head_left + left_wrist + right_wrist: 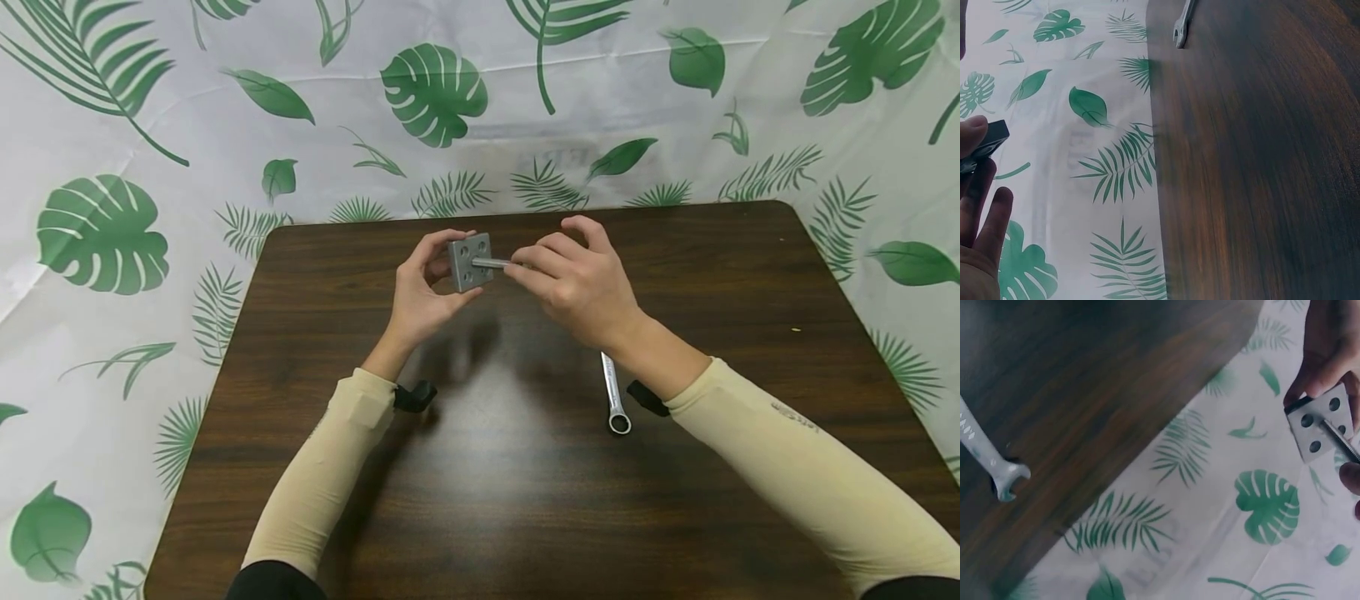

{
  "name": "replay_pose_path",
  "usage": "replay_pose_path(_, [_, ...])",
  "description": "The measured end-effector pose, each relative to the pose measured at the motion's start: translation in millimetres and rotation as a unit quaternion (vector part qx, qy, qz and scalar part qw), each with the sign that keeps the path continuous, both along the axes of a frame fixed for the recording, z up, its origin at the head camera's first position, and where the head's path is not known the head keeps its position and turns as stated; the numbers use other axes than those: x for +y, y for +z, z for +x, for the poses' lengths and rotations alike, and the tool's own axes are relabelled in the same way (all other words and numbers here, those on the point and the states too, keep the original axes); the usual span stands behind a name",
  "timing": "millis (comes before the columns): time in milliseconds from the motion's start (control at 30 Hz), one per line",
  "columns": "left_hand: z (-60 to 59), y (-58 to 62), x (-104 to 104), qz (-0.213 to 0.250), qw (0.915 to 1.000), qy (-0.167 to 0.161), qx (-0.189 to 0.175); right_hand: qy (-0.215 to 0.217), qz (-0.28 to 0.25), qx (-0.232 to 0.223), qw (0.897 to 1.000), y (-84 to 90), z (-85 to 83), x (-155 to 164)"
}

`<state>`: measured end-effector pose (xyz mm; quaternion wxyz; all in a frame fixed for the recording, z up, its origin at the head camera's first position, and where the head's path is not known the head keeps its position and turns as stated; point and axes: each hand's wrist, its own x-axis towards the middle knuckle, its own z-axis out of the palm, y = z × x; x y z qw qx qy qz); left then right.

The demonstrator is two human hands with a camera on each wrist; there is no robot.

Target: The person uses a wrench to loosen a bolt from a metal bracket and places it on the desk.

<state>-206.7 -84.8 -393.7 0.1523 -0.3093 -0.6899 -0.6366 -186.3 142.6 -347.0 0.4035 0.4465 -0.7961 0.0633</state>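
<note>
My left hand (426, 283) pinches a small grey square block (470, 261) with several round holes, held above the far middle of the dark wooden table (525, 467). My right hand (573, 279) pinches a thin metal rod (491, 263) whose tip sits in one of the block's holes. The right wrist view shows the block (1319, 425) with the rod (1340, 440) entering its face and left-hand fingers on its top edge. In the left wrist view only a corner of the block (988, 142) shows beside my fingers (979, 212).
A silver wrench (615, 394) lies flat on the table beside my right forearm; its open end (1004, 478) shows in the right wrist view, and it also appears in the left wrist view as the wrench (1182, 25). A white cloth with green leaves (112, 233) surrounds the table.
</note>
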Motion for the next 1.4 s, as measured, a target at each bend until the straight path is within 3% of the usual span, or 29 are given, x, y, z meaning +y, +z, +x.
replay_pose_path(167, [0.8, 0.7, -0.5, -0.003, 1.0, 0.004, -0.001, 0.026, 0.028, 0.063, 0.997, -0.5, -0.3, 3.5])
replay_pose_path(267, [1.6, 1.7, -1.3, -0.006, 0.9999, 0.014, -0.005, 0.027, 0.025, 0.062, 0.997, -1.0, 0.0, 6.3])
replay_pose_path(467, [1.6, -1.2, -4.1, -0.011, 0.9994, 0.008, -0.031, -0.01, 0.011, -0.007, 1.0, -7.3, -0.1, 14.7])
replay_pose_path(733, [-7.1, -33.6, -12.6, -0.049, 0.9908, -0.01, -0.126, -0.058, 0.029, -0.099, 0.993, -28.6, 1.1, 30.6])
replay_pose_path(933, [-4.2, -45.0, -13.8, -0.136, 0.9747, 0.006, -0.177, -0.077, 0.056, -0.137, 0.986, -56.5, 5.7, 38.6])
replay_pose_path(1167, [1.7, -62.4, -4.3, -0.277, 0.9407, 0.027, -0.195, -0.101, 0.098, -0.143, 0.98, -86.3, 7.9, 41.3])
replay_pose_path(1400, [8.6, -81.7, 2.9, -0.352, 0.9107, 0.035, -0.214, -0.119, 0.111, -0.148, 0.975, -102.3, 12.0, 41.2])
